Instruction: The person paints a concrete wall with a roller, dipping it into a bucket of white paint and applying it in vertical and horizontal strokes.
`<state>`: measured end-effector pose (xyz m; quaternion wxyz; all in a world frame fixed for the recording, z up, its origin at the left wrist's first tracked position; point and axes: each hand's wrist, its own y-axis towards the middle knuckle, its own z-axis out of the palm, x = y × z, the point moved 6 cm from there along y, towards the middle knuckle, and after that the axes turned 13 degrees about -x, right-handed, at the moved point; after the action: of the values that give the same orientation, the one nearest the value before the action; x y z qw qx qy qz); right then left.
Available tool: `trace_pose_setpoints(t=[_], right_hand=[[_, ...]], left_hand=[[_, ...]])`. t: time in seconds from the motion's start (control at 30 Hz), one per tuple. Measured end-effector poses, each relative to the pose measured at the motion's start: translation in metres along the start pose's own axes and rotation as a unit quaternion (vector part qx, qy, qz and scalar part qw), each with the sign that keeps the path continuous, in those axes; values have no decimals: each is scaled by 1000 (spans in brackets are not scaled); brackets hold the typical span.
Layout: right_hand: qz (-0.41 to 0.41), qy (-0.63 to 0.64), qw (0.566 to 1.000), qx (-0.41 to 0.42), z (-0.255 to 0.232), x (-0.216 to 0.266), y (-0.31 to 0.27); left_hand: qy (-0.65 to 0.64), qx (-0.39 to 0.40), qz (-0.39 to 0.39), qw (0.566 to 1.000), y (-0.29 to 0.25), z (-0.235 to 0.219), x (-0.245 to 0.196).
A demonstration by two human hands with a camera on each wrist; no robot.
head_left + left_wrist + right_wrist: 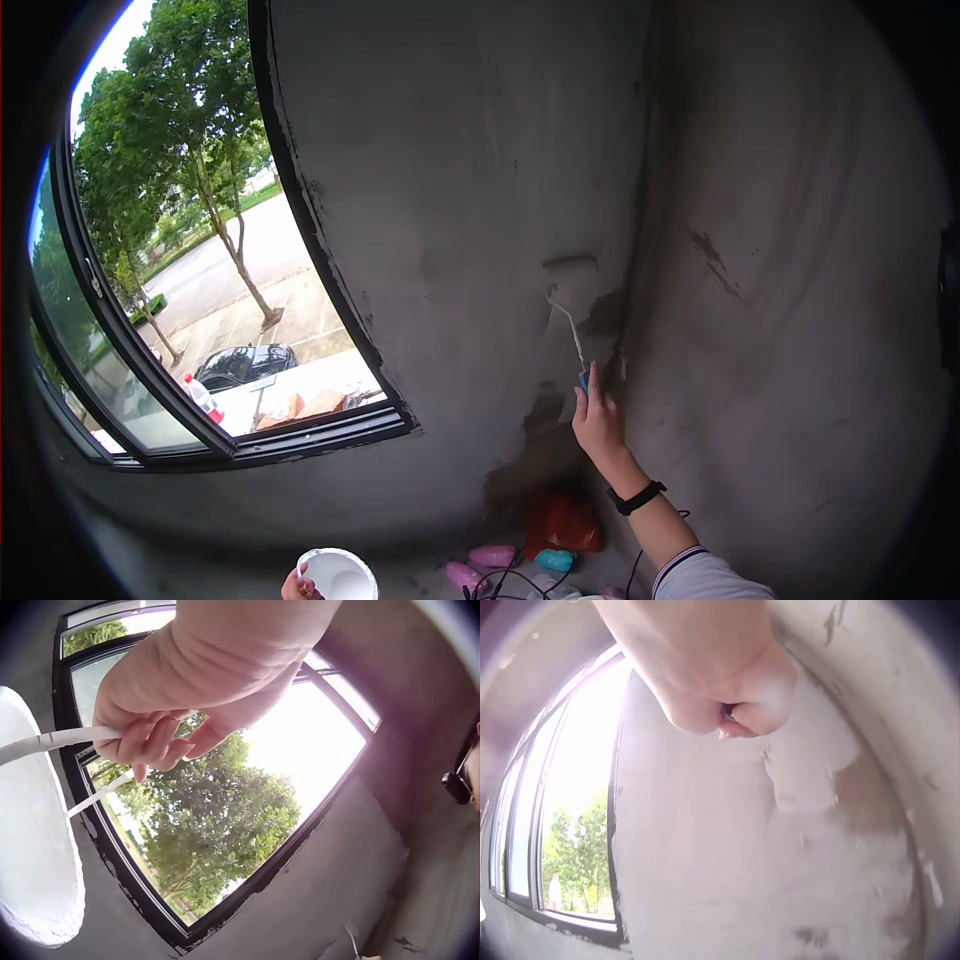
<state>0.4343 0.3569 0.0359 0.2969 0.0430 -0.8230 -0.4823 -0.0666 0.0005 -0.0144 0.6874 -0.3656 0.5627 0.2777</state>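
My right hand (600, 425) grips the blue handle (585, 381) of a paint roller (571, 264), whose head lies against the grey wall near the corner. In the right wrist view the right hand (735, 697) is curled round the handle, and the roller head is hidden. Low in the head view, my left hand (300, 584) holds a white bucket (341, 577) by its handle. The left wrist view shows the fingers of the left hand (161, 727) curled round the white bucket handle (56, 740), with the bucket (34, 832) hanging at the left.
A black-framed window (330, 425) fills the left side, with a red-labelled bottle (204, 398) on the ledge outside. On the floor below the corner lie a red bag (563, 522), pink bundles (492, 555), a teal bundle (555, 560) and black cables (512, 576). Darker patches mark the wall.
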Motion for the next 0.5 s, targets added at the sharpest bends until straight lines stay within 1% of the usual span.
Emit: trace_pose_setpoints(t=[0.03,0.07,0.1,0.13,0.17,0.2,0.23,0.27,0.3,0.33,0.4,0.43,0.47,0.5], right_hand=[[17,-3,999,31,6,-9,-23],[35,-6,997,64,11,-18,-47],[44,-3,996,72,16,-28,-67],[54,-11,994,90,22,-40,-87],[64,-19,992,107,27,-50,-105],[70,-16,991,113,31,-61,-119],[53,-4,994,96,33,-69,-128],[35,9,996,77,30,-65,-128],[54,20,997,48,26,-66,-126],[54,24,997,50,27,-65,-122],[27,36,999,9,25,-56,-109],[26,40,999,-4,27,-51,-97],[22,45,999,3,31,-43,-82],[11,60,998,-23,30,-33,-63]], left_hand=[[3,7,10,1000,-1,1,0],[-37,-12,-26,999,4,-4,9],[-79,-33,-60,995,8,-8,17],[-170,-70,-124,975,10,-15,26],[-151,-121,-164,967,-3,-2,14],[-144,-127,-164,968,-2,-10,16],[-160,-106,-196,962,2,-16,25],[-178,-85,-229,953,3,-15,29],[-160,-80,-222,959,3,-18,32],[-161,-84,-220,959,4,-20,34],[-121,-103,-208,965,8,-27,43],[-124,-110,-208,964,13,-31,51],[-85,-105,-175,975,22,-36,59],[-46,-101,-143,983,31,-43,68]])
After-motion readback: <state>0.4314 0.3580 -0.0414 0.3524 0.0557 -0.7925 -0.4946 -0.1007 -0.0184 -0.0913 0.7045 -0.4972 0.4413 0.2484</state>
